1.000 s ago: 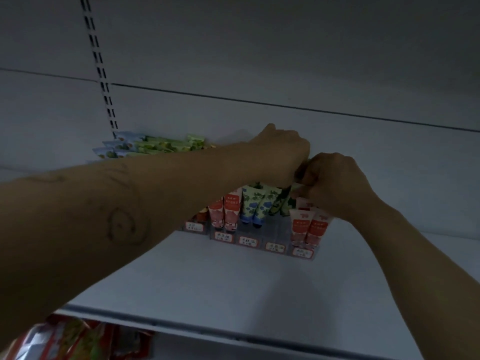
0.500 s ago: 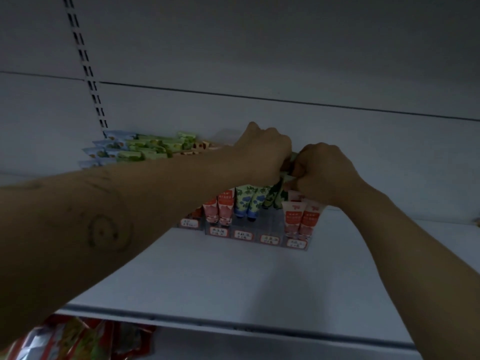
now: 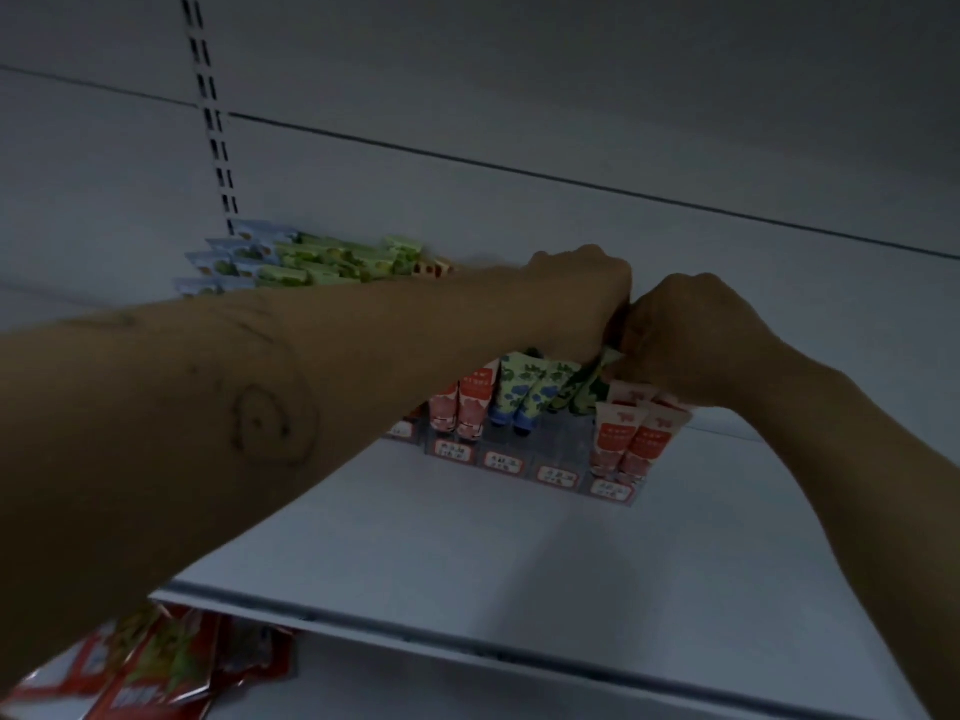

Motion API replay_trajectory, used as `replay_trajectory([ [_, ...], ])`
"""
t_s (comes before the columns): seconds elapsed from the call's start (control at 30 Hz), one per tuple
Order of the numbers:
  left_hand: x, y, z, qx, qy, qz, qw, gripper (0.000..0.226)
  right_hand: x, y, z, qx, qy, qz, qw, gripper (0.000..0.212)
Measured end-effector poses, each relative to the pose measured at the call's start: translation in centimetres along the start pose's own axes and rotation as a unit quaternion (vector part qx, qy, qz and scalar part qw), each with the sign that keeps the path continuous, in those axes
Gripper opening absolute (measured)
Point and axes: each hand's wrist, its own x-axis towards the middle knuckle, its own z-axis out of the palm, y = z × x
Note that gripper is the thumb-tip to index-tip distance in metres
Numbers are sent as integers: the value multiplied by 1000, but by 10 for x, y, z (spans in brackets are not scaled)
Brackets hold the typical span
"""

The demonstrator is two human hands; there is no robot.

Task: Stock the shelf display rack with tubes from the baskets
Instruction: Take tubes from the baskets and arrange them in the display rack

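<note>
A clear display rack (image 3: 558, 462) with price labels stands on the white shelf (image 3: 467, 553). It holds pink tubes (image 3: 467, 407), green-and-blue tubes (image 3: 519, 394), dark green tubes (image 3: 584, 387) and red-and-white tubes (image 3: 631, 441). My left hand (image 3: 582, 298) reaches across over the rack's back with its fingers curled and mostly hidden. My right hand (image 3: 696, 335) touches it and pinches the top of a dark green tube at the green row. A thin dark strip shows between the two hands.
Loose green and blue tubes (image 3: 311, 262) lie stacked at the shelf's back left, by the slotted upright (image 3: 215, 142). Red packets (image 3: 156, 667) lie on the level below, at the lower left. The back wall stands close behind the rack.
Both hands have stayed pressed together over the green row. The view has shifted a little, and more of the green tubes shows under my right hand.
</note>
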Motion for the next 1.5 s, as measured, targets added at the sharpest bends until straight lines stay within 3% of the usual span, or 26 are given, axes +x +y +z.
replay_trajectory([
  [0.23, 3, -1, 6, -17, 11, -20, 1000, 43, 3, -1, 3, -10, -3, 4, 1000, 49],
  [0.37, 1, -2, 10, -8, 16, -26, 999, 42, 3, -4, 1, -6, -10, 21, 1000, 26],
  [0.53, -7, -4, 10, 42, 41, 7, 998, 10, 0, -4, 3, -6, 12, 46, 999, 26],
  [0.7, -14, -27, 19, 68, 66, 59, 994, 17, -6, -12, 2, -73, 44, -17, 996, 18],
  [0.93, -13, -29, 13, -9, 44, 55, 997, 22, -6, -1, 3, -25, 57, -55, 997, 16],
  [1.07, -11, -34, 11, -38, 34, 68, 996, 13, 1, 2, -2, -5, 9, -84, 996, 17],
  [1.2, -6, -42, 14, -64, 37, 79, 994, 15, 11, -4, -11, -23, -53, -52, 997, 28],
  [1.3, -9, -45, 13, -87, 43, 87, 992, 8, 14, -4, -8, 1, -69, -50, 996, 40],
  [1.5, -14, -46, 15, -108, 59, 87, 989, 9, 19, -4, -5, -27, -81, -72, 994, 40],
])
